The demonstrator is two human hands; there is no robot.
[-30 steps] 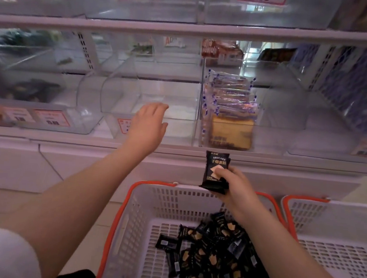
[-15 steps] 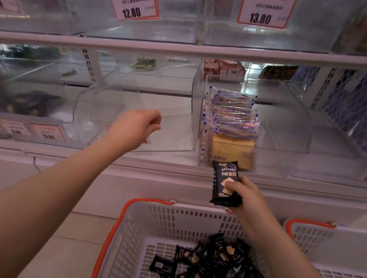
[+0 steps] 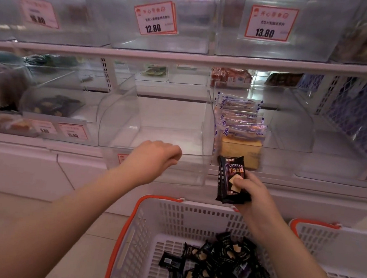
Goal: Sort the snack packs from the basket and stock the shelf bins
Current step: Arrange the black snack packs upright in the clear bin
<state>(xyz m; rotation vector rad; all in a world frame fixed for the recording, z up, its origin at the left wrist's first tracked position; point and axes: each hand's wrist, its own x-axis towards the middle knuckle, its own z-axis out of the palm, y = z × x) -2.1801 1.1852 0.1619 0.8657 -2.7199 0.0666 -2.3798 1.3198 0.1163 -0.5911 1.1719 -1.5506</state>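
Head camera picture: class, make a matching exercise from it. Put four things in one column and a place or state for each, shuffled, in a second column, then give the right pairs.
Things:
1. black snack pack
2. blue-edged packs
3. clear bin
4. white basket

Places or states:
A. stacked in a bin on the shelf
B. holds a pile of black packs
C. pinched in the right hand
D. gripped at its front edge by the left hand

Pairs: 1-C, 2-A, 3-D, 4-B

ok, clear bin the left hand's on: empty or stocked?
Empty. The clear plastic bin shows only bare floor through its walls; the left hand grips its front edge.
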